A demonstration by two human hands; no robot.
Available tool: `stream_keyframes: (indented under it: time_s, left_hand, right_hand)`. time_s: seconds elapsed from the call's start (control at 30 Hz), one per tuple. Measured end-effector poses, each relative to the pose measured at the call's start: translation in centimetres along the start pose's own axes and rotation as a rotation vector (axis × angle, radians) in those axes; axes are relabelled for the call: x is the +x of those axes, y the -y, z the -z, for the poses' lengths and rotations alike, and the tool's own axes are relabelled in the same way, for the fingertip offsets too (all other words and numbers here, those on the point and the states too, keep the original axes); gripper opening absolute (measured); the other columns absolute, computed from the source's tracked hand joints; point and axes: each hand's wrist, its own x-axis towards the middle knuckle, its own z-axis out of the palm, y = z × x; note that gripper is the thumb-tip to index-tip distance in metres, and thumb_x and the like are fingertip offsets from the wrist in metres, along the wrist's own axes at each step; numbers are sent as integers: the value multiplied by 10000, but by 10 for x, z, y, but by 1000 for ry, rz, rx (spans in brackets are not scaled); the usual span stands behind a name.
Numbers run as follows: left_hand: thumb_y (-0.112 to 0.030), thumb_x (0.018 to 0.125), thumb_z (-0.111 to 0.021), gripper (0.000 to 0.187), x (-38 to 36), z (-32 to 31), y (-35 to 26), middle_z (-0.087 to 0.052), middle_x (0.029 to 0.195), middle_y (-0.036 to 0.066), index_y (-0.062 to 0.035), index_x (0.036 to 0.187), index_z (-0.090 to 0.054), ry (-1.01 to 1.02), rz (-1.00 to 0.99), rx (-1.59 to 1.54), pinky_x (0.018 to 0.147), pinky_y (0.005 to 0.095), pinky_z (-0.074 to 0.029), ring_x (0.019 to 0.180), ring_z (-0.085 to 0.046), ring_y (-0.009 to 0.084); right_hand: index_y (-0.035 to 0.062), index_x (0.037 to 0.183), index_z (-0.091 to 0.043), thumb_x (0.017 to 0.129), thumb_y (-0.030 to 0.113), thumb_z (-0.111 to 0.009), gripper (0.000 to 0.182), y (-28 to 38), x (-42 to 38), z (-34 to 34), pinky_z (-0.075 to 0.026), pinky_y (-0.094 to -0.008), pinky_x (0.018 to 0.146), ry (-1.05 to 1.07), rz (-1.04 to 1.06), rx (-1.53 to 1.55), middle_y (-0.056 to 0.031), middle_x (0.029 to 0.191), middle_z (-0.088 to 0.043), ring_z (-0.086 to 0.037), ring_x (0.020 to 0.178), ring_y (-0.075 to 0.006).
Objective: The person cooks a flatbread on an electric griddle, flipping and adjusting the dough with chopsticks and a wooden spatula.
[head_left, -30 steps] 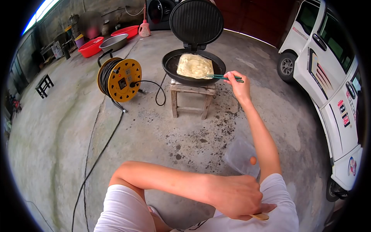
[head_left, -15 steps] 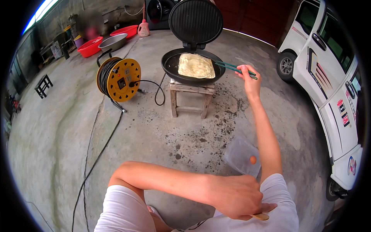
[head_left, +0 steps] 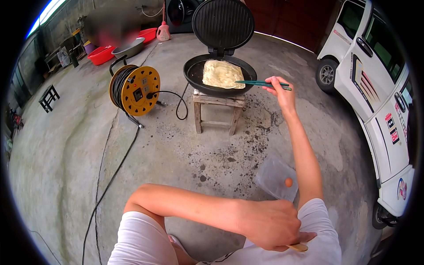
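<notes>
My right hand [head_left: 282,93] is closed around a pair of green chopsticks [head_left: 258,83], whose tips reach the right edge of a pale, square flatbread [head_left: 222,74]. The flatbread lies in the lower plate of a black electric griddle [head_left: 194,84] with its ribbed lid [head_left: 224,24] raised. Across my lap, my left hand [head_left: 271,225] is closed on a wooden utensil [head_left: 299,247]; only its rounded end shows, so its kind is hidden. Below my right forearm, one brown egg [head_left: 288,182] rests in a clear plastic bag or tray [head_left: 270,179] on the floor.
A small wooden stool [head_left: 218,102] supports the griddle. Left of it stands a yellow cable reel [head_left: 146,84], with a black cable [head_left: 115,176] running along the concrete. Red [head_left: 100,56] and grey basins [head_left: 128,47], a blurred person and a low black stool [head_left: 48,98] are farther back. A white van [head_left: 371,79] is parked right.
The chopsticks have swung lower and to the left, from the griddle's right rim to the flatbread's edge. My left hand stays put. The blurred person in the background has shifted.
</notes>
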Motion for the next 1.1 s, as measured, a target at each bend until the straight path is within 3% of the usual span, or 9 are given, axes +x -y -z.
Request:
stream_keyframes:
  time_s: [1.1]
  left_hand:
    - [-285,898,-434,546,-3,4,3,-458,452,100,92,1289,-374,5,3,-5,374,376,-347,388,-470,294]
  right_hand:
    - [-30,822,-662,852,207,-607,245,19,5,-23,-534,-242,613,82,14,-243,-78,746,-665,-645,656,-123]
